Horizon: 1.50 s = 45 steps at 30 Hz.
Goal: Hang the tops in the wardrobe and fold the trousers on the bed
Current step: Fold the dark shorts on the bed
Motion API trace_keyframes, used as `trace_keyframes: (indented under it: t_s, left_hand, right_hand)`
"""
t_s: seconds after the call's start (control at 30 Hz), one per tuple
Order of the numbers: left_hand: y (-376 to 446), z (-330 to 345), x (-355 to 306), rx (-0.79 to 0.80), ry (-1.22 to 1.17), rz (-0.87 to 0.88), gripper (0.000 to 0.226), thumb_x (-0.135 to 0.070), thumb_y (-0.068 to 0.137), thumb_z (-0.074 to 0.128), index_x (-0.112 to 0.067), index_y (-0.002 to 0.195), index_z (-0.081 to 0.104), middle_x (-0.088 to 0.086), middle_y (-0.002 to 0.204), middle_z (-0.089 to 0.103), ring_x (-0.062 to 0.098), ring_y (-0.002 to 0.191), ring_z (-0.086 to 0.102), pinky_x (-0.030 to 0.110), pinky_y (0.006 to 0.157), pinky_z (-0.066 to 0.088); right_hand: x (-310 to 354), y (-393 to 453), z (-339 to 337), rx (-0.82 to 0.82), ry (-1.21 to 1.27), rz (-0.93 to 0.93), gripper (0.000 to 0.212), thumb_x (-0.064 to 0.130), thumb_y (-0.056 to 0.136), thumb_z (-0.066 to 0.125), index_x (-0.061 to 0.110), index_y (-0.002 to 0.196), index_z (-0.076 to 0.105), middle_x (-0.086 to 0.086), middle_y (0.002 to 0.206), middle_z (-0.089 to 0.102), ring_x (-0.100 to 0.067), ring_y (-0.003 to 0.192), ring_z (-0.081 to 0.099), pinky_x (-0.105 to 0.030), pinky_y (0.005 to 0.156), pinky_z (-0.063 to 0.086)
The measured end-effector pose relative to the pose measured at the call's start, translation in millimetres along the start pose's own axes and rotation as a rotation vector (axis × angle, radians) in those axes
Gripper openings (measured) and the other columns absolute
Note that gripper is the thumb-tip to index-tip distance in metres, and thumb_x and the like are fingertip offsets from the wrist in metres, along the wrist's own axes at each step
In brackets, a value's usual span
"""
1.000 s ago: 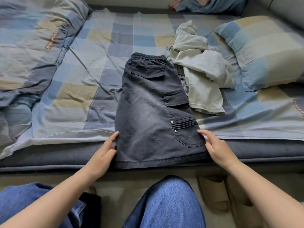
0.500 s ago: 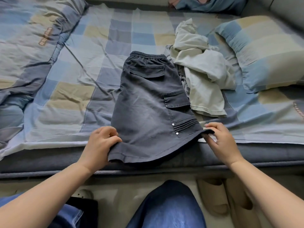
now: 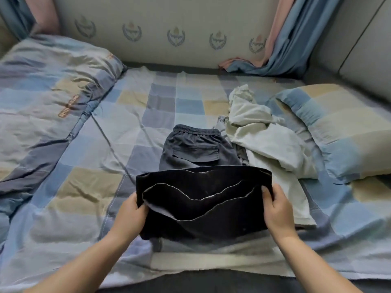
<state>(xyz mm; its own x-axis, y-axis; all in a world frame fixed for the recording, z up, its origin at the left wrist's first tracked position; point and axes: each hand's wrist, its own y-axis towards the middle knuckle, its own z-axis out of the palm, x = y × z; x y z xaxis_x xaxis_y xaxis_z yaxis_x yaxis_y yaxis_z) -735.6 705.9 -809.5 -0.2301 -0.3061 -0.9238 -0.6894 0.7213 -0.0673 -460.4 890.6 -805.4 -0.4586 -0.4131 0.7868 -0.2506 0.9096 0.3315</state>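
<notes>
Two-handed grip point(image 3: 277, 208) on lifted shorts point(image 3: 203, 199) hem

- Dark charcoal-grey shorts point(image 3: 196, 149) dead centre, the lifted hem end reading near-black, with a paler grey lining flashing along the open leg edge.
- Pale sage-green top point(image 3: 268, 142) crumpled just to the right, a washed-out, almost cream green.
- Bed sheet point(image 3: 169, 98) is a patchwork check: soft blue, slate grey, sandy yellow, pale white-blue squares.
- Duvet point(image 3: 48, 92) on the left wears those same checks, plus a small brown lettered tag.
- Pillow point(image 3: 338, 127) on the right: blue, beige and grey blocks.
- Headboard wall point(image 3: 169, 24) is grey-green, with a row of blue crest emblems.
- Curtains point(image 3: 292, 32): dusty blue beside salmon pink.
</notes>
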Motion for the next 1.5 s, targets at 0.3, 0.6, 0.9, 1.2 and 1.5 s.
trace_keyframes:
  t_s: [0.3,0.6,0.9,1.2,1.5]
  left_hand:
    - [154,-6,-45,0.089,-0.12,-0.005,0.024,-0.018,0.09,0.056,-0.019,0.069,0.069,-0.006,0.065,0.071,0.008,0.063,0.067,0.026,0.055,0.048]
    - [273,28,-28,0.118,-0.018,-0.213,0.024,-0.028,0.094,0.055,-0.008,0.1,0.068,0.014,0.102,0.067,0.029,0.091,0.061,0.036,0.076,0.049]
    - [298,42,32,0.14,0.08,-0.237,0.037,-0.039,0.092,0.058,-0.007,0.078,0.067,0.013,0.084,0.07,0.026,0.084,0.067,0.025,0.049,0.04]
    - [317,44,15,0.027,-0.041,-0.011,0.021,-0.032,0.075,0.08,-0.021,0.089,0.068,0.002,0.093,0.073,0.017,0.087,0.066,0.031,0.075,0.049]
    - [245,32,-20,0.032,0.345,0.551,0.064,-0.047,0.085,0.06,-0.016,0.14,0.045,-0.001,0.143,0.043,0.016,0.138,0.034,0.034,0.113,0.026]
  right_hand:
    - [14,127,55,-0.176,-0.068,0.016,0.03,0.031,0.097,0.047,0.014,0.074,0.042,0.005,0.061,0.047,-0.007,0.056,0.044,-0.025,0.052,0.03]
    - [4,222,119,-0.156,-0.403,0.144,0.039,0.042,0.098,0.041,0.013,0.074,0.051,-0.014,0.076,0.062,-0.038,0.078,0.057,-0.034,0.059,0.033]
    - [-58,240,172,-0.018,-0.631,0.356,0.048,0.036,0.101,0.03,0.004,0.102,0.065,-0.02,0.109,0.065,-0.037,0.099,0.058,-0.034,0.071,0.033]
    - [-37,278,160,-0.194,-0.454,0.217,0.041,0.033,0.102,0.034,0.01,0.077,0.057,-0.025,0.098,0.065,-0.033,0.077,0.05,-0.033,0.063,0.03]
    - [17,190,161,0.197,-0.647,-0.217,0.052,0.031,0.093,0.054,0.013,0.14,0.044,-0.008,0.151,0.033,-0.023,0.14,0.027,-0.042,0.115,0.023]
